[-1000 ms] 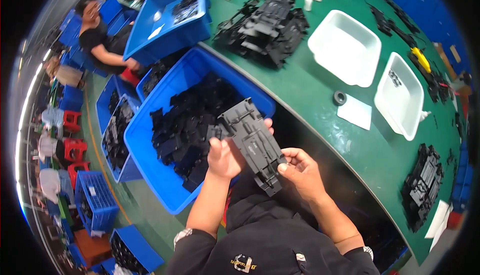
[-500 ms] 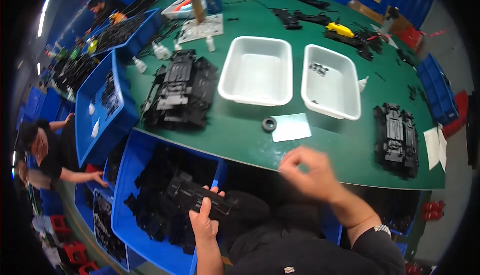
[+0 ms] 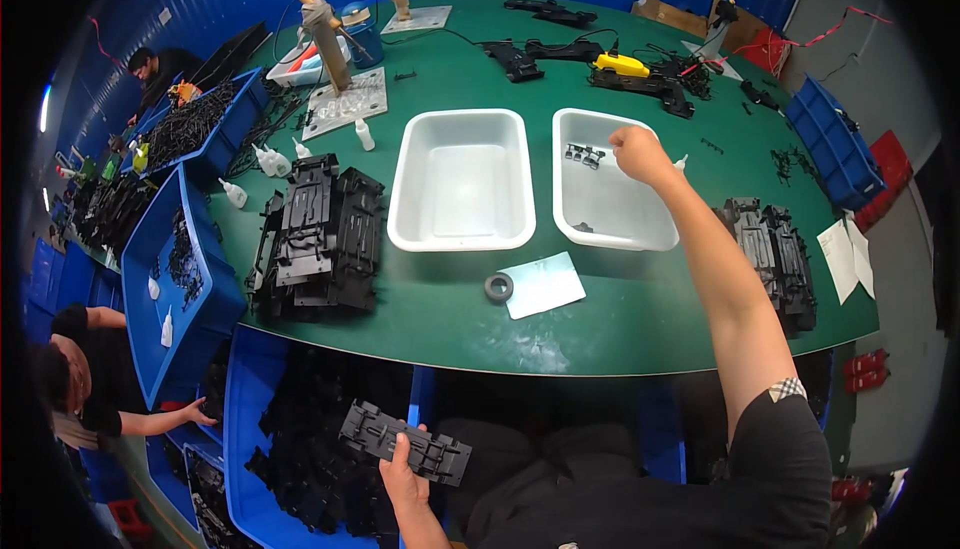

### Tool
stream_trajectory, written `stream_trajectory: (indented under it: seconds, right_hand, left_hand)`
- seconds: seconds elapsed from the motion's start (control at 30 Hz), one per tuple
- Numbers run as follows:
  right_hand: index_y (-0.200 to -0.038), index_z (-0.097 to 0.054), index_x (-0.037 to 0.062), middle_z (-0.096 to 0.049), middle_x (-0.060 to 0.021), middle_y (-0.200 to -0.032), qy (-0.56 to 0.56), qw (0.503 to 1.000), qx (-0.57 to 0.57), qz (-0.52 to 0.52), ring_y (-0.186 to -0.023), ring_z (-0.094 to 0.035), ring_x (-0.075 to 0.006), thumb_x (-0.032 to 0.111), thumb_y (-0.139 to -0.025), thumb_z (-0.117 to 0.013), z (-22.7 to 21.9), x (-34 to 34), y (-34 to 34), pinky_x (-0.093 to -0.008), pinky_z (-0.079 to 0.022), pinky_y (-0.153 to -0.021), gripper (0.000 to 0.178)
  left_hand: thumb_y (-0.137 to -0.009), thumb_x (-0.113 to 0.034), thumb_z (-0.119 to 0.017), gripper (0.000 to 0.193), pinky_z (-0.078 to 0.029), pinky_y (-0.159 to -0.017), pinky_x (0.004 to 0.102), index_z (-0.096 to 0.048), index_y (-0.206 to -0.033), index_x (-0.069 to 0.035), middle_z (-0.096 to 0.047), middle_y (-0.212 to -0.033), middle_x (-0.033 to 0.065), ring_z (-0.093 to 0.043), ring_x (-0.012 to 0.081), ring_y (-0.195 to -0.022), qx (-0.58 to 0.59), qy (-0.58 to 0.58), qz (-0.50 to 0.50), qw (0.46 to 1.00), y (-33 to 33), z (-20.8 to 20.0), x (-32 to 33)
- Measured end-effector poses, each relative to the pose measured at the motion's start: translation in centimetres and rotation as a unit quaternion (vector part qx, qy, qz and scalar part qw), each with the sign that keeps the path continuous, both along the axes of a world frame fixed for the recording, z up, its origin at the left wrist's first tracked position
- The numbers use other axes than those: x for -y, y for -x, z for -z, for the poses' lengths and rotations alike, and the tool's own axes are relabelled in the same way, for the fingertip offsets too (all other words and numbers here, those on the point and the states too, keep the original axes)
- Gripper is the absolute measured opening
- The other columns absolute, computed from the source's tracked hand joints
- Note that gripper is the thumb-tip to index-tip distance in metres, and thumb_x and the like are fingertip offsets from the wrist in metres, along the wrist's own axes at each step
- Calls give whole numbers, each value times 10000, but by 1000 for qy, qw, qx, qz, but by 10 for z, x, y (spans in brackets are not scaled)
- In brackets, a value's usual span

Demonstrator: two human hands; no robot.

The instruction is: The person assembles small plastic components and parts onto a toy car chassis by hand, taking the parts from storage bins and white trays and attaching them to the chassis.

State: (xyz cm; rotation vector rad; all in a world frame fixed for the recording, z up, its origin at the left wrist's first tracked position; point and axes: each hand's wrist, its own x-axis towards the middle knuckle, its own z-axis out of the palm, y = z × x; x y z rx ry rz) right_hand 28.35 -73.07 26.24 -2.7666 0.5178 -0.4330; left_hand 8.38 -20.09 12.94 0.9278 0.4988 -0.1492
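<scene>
My left hand (image 3: 405, 489) grips a black plastic chassis piece (image 3: 445, 456) below the table's front edge, thumb across its near side. Over the right white tub (image 3: 562, 194), my right hand (image 3: 640, 152) is closed near the far rim; whatever its fingers hold, if anything, is hidden. A few small black plastic parts (image 3: 585, 155) lie in that tub beside the hand, with another small dark piece near its front. To the left stands a second white tub (image 3: 465, 194) with a bare bottom. A black ring (image 3: 498, 287) rests against a pale sheet (image 3: 548, 289) in front of the tubs.
Stacked black chassis (image 3: 320, 234) stand at left, more (image 3: 765, 259) at right. A blue bin (image 3: 232, 449) of black parts sits below the table. Glue bottles (image 3: 364, 135), bench presses (image 3: 328, 44) and a yellow tool (image 3: 622, 66) lie farther back. A co-worker (image 3: 100, 379) is at left.
My right hand has moved forward from the table's front edge to over the right tub. The chassis piece in my left hand is turned differently. The view has shifted.
</scene>
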Motion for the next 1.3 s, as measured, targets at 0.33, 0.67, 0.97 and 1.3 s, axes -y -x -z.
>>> stream_trajectory:
  seconds: [0.33,0.67,0.97,1.3]
  right_hand:
    - [-767,-653,-12,-614,-256,-778,96,986,-38,-129,-782,-603,-414,10,-716,-518,44,46,-25,-455,-469,-703,146]
    - [-734,-638,-18,-624,-259,-749,66,994,-71,-52,-742,-630,-401,23,-688,-563,45,40,-47,-423,-498,-693,97]
    - [-969,-657,19,-654,-218,-914,149,986,66,-23,-882,-631,-366,94,-794,-497,19,112,-26,-391,-486,-782,249]
    - [-960,-616,-1,-630,-46,-825,-427,869,106,-227,-695,-589,-93,22,-799,-652,-77,-132,77,-221,-500,-609,166]
  left_hand:
    - [-838,-133,-667,241,-513,-779,337,-597,-1028,-1,-644,-940,83,-633,202,-849,-93,-63,42,993,3,40,-7]
    - [-853,-170,-663,225,-489,-731,304,-633,-1016,-18,-646,-915,42,-607,144,-817,-131,-79,44,987,12,18,2]
    - [-823,-160,-697,230,-504,-726,320,-638,-999,-23,-658,-884,49,-621,154,-781,-111,-113,89,983,6,38,8]
    - [-846,-84,-661,203,-476,-743,281,-602,-1024,-7,-627,-921,38,-598,132,-808,-55,-108,51,991,12,6,-6]
